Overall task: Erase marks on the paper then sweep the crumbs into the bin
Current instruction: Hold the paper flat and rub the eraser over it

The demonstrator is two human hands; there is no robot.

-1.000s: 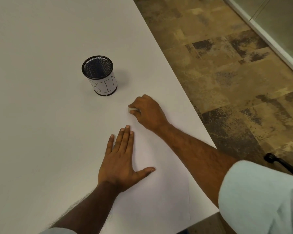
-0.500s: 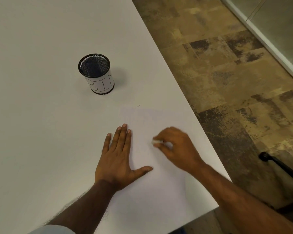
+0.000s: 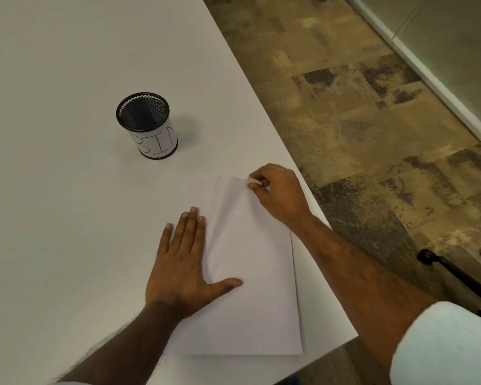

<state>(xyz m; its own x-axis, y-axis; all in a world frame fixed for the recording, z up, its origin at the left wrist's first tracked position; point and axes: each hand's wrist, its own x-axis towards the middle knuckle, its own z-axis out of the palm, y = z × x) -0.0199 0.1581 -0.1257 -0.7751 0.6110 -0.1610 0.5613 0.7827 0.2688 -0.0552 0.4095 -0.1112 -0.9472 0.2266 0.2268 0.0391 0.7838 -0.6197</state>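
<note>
A white sheet of paper [image 3: 250,287] lies near the table's right edge. My left hand [image 3: 186,262] lies flat, fingers spread, on the paper's left edge. My right hand [image 3: 275,190] is closed on a small white eraser [image 3: 253,180] that touches the paper's far edge. A tiny dark speck [image 3: 219,177] sits by the paper's far left corner. No marks show on the sheet. A black mesh cup labelled BIN [image 3: 147,125] stands upright on the table beyond the paper, to the left.
The white table [image 3: 53,176] stretches left and far; its right edge runs diagonally close to the paper. Brown patterned floor [image 3: 358,107] lies beyond. A black chair base with castors [image 3: 456,270] shows at lower right.
My right hand with the eraser went from the paper's far end back toward me, then out to the far edge again. My left hand stayed flat in place.
</note>
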